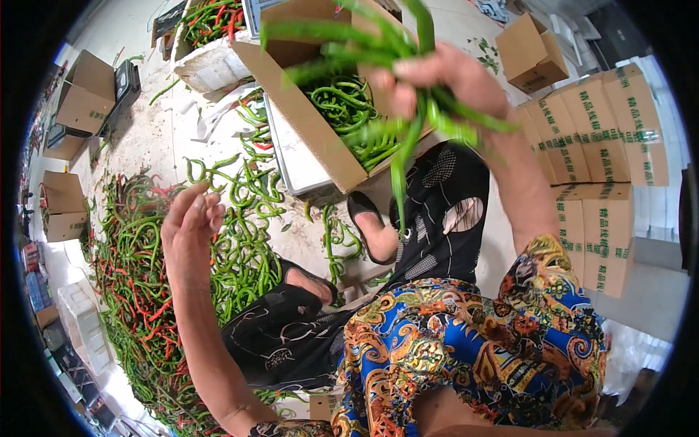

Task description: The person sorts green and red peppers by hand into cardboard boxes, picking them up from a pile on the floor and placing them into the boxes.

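My right hand [456, 76] grips a bunch of long green chili peppers [423, 27], blurred, above an open cardboard box [311, 128]. Green chilies [341, 104] partly fill that box; my hand and the bunch hide some of its right side. At the left, my left hand [188, 235] hovers with curled fingers over a large pile of red and green chilies [142, 273]. A green chili shows near its fingertips, but whether they hold it is unclear. Sorted-looking green chilies [240, 273] lie on the floor between that pile and my feet.
Beneath the box is a white-topped platform [297, 158]. Behind it stands a dirty foam box [213, 68] with red and green chilies. Printed cartons [590, 131] are stacked at the right. More cardboard boxes [63, 207] and a foam container [84, 322] line the left.
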The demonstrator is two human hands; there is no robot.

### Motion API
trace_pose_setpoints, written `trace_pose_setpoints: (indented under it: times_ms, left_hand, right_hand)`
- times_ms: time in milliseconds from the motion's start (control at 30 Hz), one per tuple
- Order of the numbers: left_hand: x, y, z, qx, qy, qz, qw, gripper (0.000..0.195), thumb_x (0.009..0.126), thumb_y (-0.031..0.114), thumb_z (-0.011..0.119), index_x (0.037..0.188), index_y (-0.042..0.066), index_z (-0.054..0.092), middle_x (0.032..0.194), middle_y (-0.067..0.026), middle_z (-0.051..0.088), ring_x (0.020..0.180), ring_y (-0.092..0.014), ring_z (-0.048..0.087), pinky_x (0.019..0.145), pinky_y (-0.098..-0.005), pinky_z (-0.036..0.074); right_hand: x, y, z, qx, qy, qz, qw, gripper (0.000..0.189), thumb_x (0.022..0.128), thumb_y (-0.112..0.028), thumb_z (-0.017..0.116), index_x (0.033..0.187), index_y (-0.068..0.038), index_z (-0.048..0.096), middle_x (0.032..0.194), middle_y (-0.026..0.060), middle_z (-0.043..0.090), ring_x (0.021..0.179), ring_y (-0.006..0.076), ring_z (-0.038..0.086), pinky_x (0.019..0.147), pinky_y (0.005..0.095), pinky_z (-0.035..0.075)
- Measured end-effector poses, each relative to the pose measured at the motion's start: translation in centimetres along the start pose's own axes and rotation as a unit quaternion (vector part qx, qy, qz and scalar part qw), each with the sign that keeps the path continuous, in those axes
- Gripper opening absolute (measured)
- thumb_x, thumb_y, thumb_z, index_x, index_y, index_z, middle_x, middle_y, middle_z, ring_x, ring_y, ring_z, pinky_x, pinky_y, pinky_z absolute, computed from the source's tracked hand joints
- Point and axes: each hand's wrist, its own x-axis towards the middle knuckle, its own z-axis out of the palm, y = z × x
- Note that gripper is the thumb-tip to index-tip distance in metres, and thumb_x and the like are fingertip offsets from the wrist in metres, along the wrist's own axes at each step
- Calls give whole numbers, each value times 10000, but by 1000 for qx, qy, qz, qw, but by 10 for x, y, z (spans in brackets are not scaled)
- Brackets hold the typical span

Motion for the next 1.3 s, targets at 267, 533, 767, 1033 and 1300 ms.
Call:
trace_pose_setpoints:
  times_ms: [267, 533, 767, 1033, 1300]
  left_hand:
    - [-5, -12, -41, 27, 41, -3, 999, 337, 903, 137, 571, 1186, -43, 533, 922, -64, 623, 806, -107, 577, 708, -217, 464]
    - [11, -15, -21, 99, 28, -34, 994, 293, 927, 130, 545, 1172, -30, 535, 915, -53, 620, 786, -100, 570, 715, -217, 468]
    - [19, -12, 15, 201, 54, 47, 977, 278, 941, 160, 543, 1151, -20, 573, 965, -67, 636, 852, -115, 596, 773, -248, 494]
    - [49, 19, 122, 526, -136, 397, 740, 322, 778, 63, 658, 1093, 15, 615, 1103, -142, 604, 1087, -310, 553, 909, -422, 439]
    - [59, -10, 136, 596, -259, 346, 677, 322, 777, 125, 656, 1070, 9, 589, 1073, -142, 591, 1072, -332, 519, 917, -436, 373]
  right_hand:
    - [55, 10, -77, 65, 64, -8, 996, 171, 863, -69, 560, 954, 75, 574, 856, 105, 613, 727, 146, 625, 712, 263, 546]
    - [42, 30, -94, 103, 169, -67, 978, 127, 868, -49, 554, 930, 61, 577, 860, 102, 618, 729, 146, 618, 697, 270, 540]
    - [28, 44, -100, 65, 218, -81, 970, 166, 867, -79, 548, 932, 68, 590, 826, 104, 630, 698, 149, 616, 652, 272, 524]
    - [9, 64, -89, -111, 249, 20, 962, 294, 847, -193, 578, 1094, -39, 536, 769, 43, 622, 697, 105, 599, 475, 227, 447]
    - [16, 62, -72, -48, 108, 121, 986, 463, 889, -315, 569, 1205, 15, 494, 1003, 111, 650, 811, 151, 632, 690, 268, 504]
